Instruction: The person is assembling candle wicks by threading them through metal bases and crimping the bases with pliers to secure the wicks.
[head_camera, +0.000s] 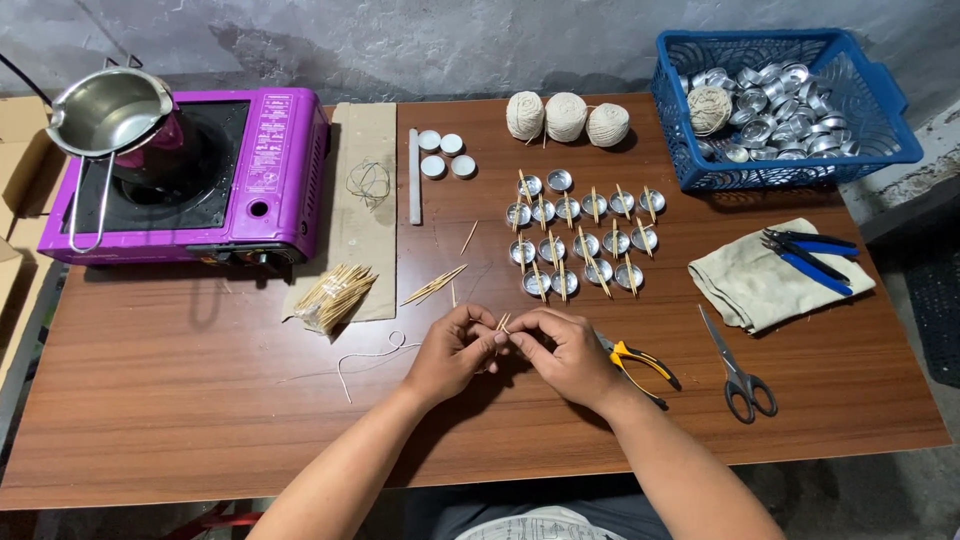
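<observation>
**Two hands, one sliver of wood at the table's front edge**

A small wooden stick (502, 322) sits pinched between the fingertips of the left hand (455, 350) and the right hand (568, 352), both closed on it and meeting just in front of the cluster of small metal cups (585, 232). The pale, thin stick pokes up and away from the person, its long axis tilted toward the cups; neither hand is clearly nearer. Yellow-handled pliers (640, 362) lie touching the right hand's far side, and scissors (737, 362) lie further right of the cups.
</observation>
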